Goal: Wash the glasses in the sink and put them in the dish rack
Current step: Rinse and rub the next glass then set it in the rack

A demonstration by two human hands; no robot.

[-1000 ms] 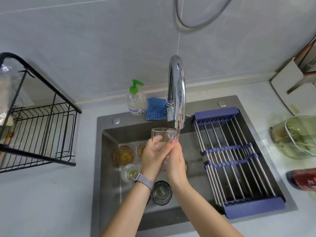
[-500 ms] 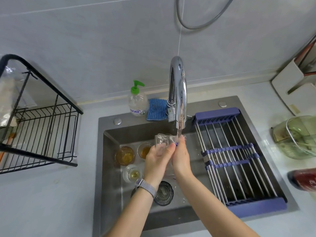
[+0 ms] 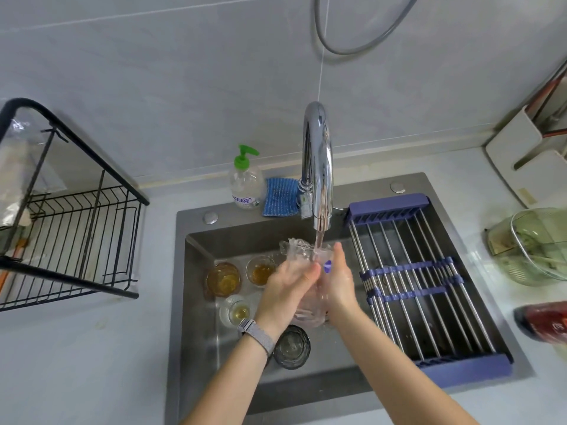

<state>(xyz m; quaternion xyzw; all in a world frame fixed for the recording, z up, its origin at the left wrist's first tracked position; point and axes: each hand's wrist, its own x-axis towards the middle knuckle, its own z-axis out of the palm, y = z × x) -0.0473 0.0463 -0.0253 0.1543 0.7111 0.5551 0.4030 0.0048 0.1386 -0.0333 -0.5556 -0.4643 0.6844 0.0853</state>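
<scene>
Over the steel sink [image 3: 196, 302] I hold a clear glass [image 3: 302, 251] under the running tap [image 3: 317, 167]. Water falls into its tilted mouth. My left hand [image 3: 287, 286] grips the glass from the left, and my right hand [image 3: 336, 277] holds it from the right beside a blue sticker. On the sink floor stand two amber-filled glasses [image 3: 223, 279], a small ribbed glass [image 3: 234, 311] and a dark glass [image 3: 291, 346]. The black wire dish rack [image 3: 76, 240] stands on the counter at the left.
A purple roll-up drying rack [image 3: 414, 277] covers the sink's right half. A soap bottle [image 3: 247, 182] and blue cloth [image 3: 280, 197] sit behind the sink. A green glass bowl [image 3: 534, 243] and a red bottle [image 3: 543, 322] are on the right counter.
Both hands have tipped the glass from upright to tilted under the stream. Water now splashes in its mouth. The hands have shifted slightly lower on the glass.
</scene>
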